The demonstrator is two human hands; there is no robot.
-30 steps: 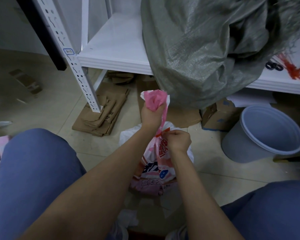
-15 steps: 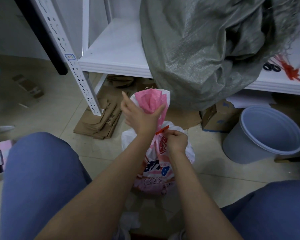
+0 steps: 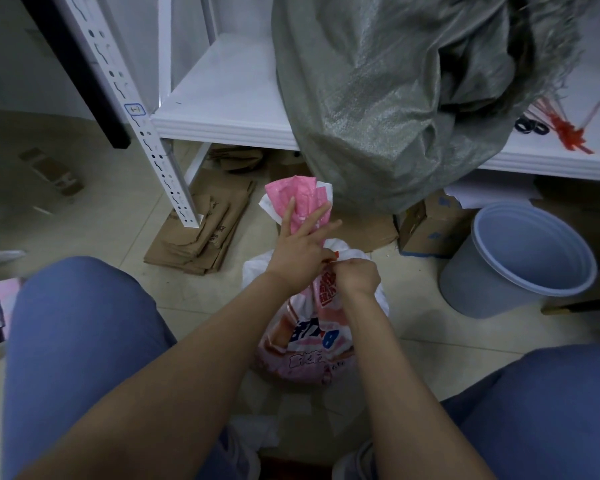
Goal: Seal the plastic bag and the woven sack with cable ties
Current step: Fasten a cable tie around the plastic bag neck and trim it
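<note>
- Plastic bag [image 3: 312, 341] stands on the floor at lower centre, between your knees [image 3: 77, 323]. Its gathered pink top sticks up just below the shelf edge.
- Your left hand [image 3: 300, 247] is wide, fingers straight and splayed against the bag's top.
- Your right hand [image 3: 359, 277] is curled tight at the bag's neck on the red cable tie [image 3: 332, 255]. Only a short red bit shows between the hands, and the pinch itself is hidden behind the knuckles.
- Woven sack [image 3: 378, 98] is at upper centre-right on the white shelf [image 3: 229, 109]. It slumps over the front edge, lowest fold close above the bag's top. Its frayed mouth gapes, and its top is cut off by the frame.
- Room on the left: tile floor [image 3: 118, 220] runs from the bag to the flattened cardboard [image 3: 201, 237] and the shelf post [image 3: 153, 143].
- Room on the right: a strip of tile lies between the bag and the grey bucket [image 3: 492, 292], with a cardboard box [image 3: 426, 226] behind.
- Spare red ties [image 3: 568, 128] lie on the shelf at the right edge, too blurred to count.
- Bag print is unreadable, and your forearms partly cover the bag's sides.
</note>
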